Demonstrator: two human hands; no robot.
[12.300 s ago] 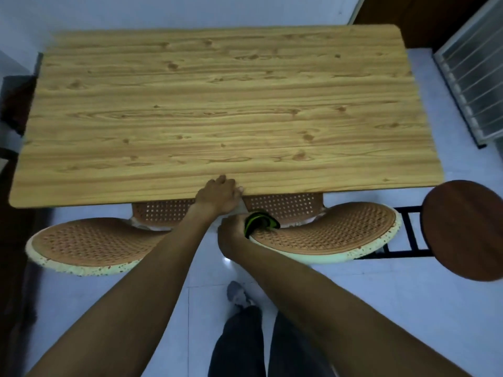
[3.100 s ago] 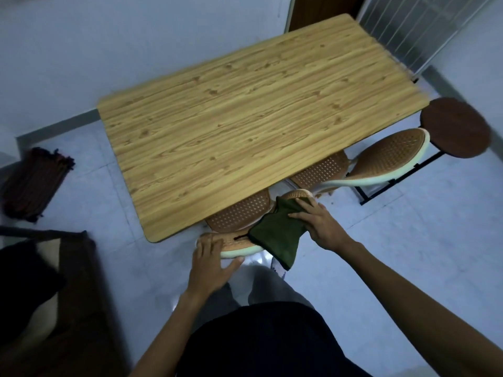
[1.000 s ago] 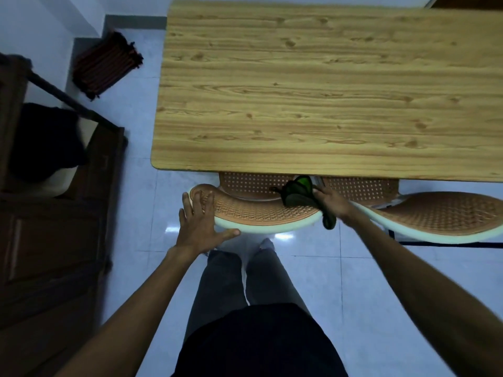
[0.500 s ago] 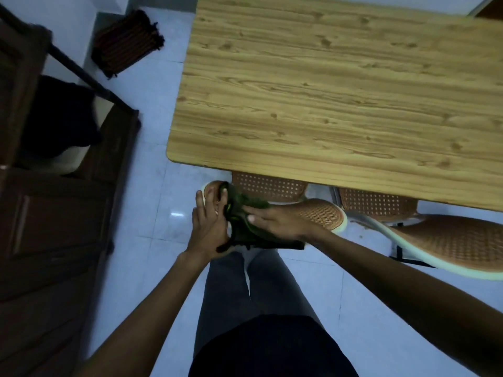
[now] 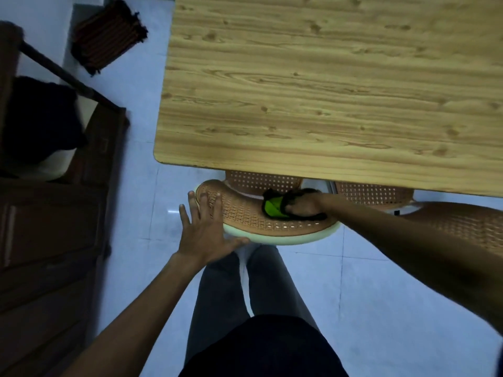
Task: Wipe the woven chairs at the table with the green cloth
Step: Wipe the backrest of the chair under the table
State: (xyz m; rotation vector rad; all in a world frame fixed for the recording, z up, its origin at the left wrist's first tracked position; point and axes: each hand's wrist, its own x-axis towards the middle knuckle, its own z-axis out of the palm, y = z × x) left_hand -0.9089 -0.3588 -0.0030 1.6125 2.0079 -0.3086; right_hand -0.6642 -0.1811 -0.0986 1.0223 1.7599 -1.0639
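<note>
Two brown woven chairs are tucked under the wooden table. The left woven chair shows its curved backrest with a pale green rim just below the table edge. My left hand lies flat with fingers spread on the left end of that backrest. My right hand presses the bunched green cloth against the backrest's right part, near the table edge. The right woven chair is at the right, partly hidden behind my right forearm.
A dark wooden cabinet fills the left side, with a dark bundle on it. A dark striped mat lies on the pale tiled floor at top left. My legs stand right behind the left chair.
My right hand has slid the cloth from the left end of the backrest to its right part. My left hand stays on the left end, now flatter with fingers spread.
</note>
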